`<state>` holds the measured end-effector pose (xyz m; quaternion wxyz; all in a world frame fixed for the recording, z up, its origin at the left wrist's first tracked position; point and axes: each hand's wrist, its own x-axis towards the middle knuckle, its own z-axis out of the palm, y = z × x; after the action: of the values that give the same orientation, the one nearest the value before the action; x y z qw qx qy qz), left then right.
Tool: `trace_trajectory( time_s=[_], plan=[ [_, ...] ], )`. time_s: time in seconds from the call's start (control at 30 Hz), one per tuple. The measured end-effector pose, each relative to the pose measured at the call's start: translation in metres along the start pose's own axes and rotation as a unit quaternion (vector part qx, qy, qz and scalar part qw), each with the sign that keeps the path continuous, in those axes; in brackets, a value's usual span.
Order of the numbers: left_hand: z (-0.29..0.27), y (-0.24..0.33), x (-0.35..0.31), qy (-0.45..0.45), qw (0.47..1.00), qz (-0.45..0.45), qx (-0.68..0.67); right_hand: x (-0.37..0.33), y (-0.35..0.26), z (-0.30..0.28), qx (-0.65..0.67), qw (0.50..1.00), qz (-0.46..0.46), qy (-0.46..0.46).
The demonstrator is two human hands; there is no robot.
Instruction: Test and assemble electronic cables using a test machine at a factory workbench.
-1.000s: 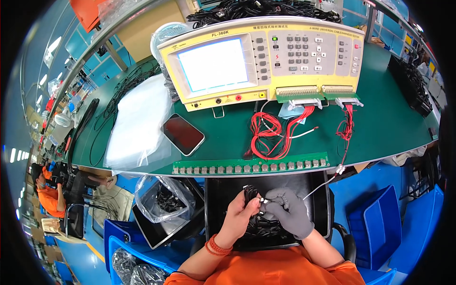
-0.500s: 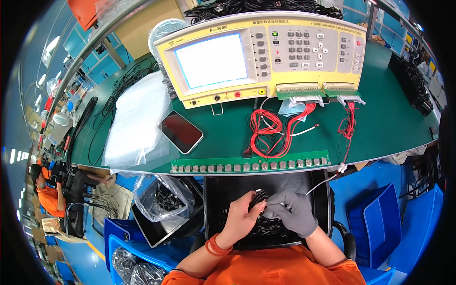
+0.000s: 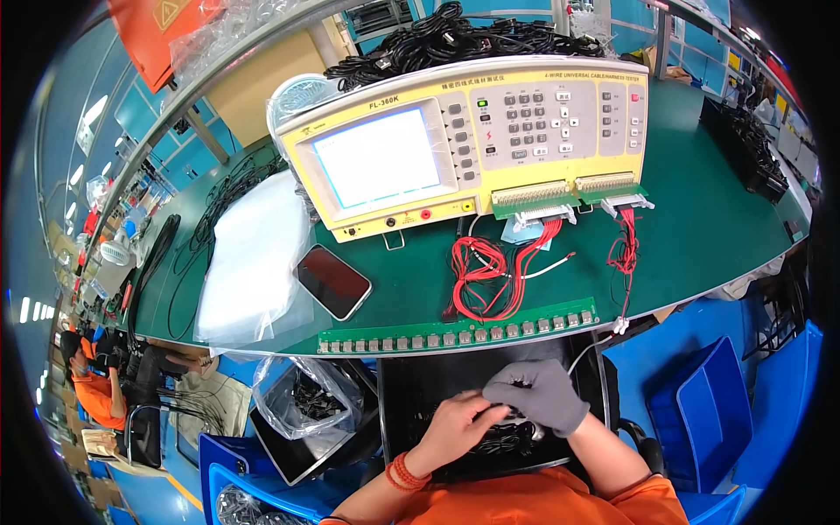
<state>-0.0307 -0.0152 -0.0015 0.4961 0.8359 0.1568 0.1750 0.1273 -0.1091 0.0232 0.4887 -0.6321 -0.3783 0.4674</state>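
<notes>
My bare left hand, with a red bead bracelet at the wrist, is closed, its fingertips against my right hand. My right hand wears a grey glove, and its fingers are bent and pressed together. What either hand grips is hidden between them. Just below lie coiled black cables in a black tray. From beside the gloved hand a white cable runs up to a white connector hanging on red and black wires at the table edge.
A cream and yellow cable tester stands on the green table. In front are a green connector board, red wires, a phone and clear plastic sheets. A blue bin is at right; another person sits far left.
The view has tilted, so the table sits lower. The black cable bundle with a silver plug, seen in my left hand before, is out of sight. My hands have come closer together.
</notes>
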Motion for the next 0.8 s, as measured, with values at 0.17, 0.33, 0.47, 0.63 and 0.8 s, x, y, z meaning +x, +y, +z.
trace_trajectory(
  time_s=[0.17, 0.33, 0.47, 0.63, 0.8],
  plan=[
    [-0.017, -0.011, 0.026, 0.169, 0.982, -0.019, 0.077, 0.003, 0.003, 0.014, -0.03, 0.987, -0.067, 0.145],
    [-0.019, -0.009, 0.031, 0.108, 0.979, -0.141, -0.101, -0.006, 0.025, 0.017, 0.053, 0.984, -0.037, 0.164],
    [-0.034, 0.009, 0.04, 0.078, 0.809, -0.306, -0.496, -0.014, 0.002, 0.022, 0.145, 0.982, -0.015, 0.121],
    [-0.036, 0.005, 0.042, 0.086, 0.826, -0.262, -0.492, -0.003, -0.031, 0.016, -0.011, 0.989, -0.089, 0.121],
    [-0.04, 0.022, 0.007, -0.043, 0.99, -0.12, 0.058, -0.012, -0.008, 0.019, -0.049, 0.982, -0.16, 0.086]
  ],
)
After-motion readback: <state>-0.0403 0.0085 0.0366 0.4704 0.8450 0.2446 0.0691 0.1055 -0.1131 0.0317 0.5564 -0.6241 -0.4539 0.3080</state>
